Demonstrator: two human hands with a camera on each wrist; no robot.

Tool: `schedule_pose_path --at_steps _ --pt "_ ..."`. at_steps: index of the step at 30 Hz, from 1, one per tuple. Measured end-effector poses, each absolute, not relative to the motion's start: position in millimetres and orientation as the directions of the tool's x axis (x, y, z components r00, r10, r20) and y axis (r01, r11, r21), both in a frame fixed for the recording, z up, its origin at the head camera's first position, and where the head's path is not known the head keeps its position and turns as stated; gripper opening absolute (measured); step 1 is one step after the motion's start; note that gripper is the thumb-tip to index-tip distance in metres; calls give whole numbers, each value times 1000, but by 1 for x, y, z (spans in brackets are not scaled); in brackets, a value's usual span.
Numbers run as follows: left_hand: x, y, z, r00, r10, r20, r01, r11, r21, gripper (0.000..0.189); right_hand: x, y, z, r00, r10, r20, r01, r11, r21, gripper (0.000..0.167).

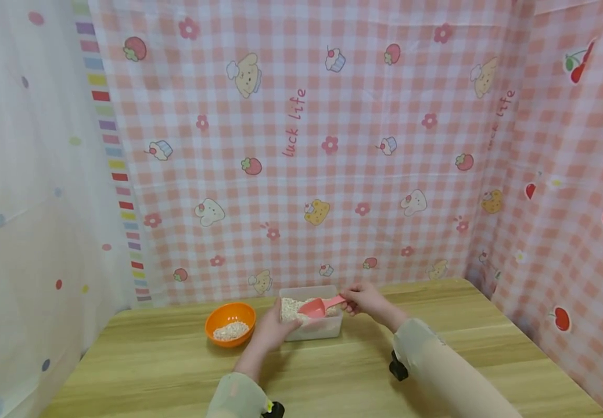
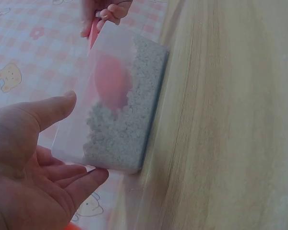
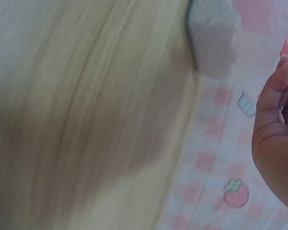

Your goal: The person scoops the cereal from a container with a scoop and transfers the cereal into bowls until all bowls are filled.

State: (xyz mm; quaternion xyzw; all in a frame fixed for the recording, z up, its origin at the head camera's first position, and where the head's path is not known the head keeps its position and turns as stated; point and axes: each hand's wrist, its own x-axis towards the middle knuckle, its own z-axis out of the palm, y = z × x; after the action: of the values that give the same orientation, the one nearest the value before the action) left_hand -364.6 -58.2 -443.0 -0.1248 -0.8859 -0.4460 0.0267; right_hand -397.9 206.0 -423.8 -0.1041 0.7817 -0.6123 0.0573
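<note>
As my left grip [image 1: 275, 330] rests unclenched, fingers [image 2: 89, 183] straight against the left end of the translucent box [image 1: 314, 333] on the counter [image 1: 327, 377], I see an orange bowl [image 1: 230, 344] with pale flakes [image 1: 231, 331] left of it. Inside the box, the pink scoop [image 1: 313, 309] meets more flakes; my right grip [image 1: 368, 301] pinches its handle [image 1: 335, 301]. Behind hangs checked cloth [image 1: 291, 244].

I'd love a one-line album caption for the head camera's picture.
Right hand holding a pink scoop in a tub of flakes, left hand at the tub's side, orange bowl nearby.
</note>
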Motion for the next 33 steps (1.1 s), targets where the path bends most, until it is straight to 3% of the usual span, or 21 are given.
schedule_pose_path --at_steps 18,33 --pt "-364 -61 -444 -971 169 169 236 567 789 85 -397 158 -414 -992 -119 48 -77 255 -964 22" --pt "-364 -55 -447 -971 147 187 238 552 799 86 -400 187 -425 -987 -158 33 -52 118 -992 28"
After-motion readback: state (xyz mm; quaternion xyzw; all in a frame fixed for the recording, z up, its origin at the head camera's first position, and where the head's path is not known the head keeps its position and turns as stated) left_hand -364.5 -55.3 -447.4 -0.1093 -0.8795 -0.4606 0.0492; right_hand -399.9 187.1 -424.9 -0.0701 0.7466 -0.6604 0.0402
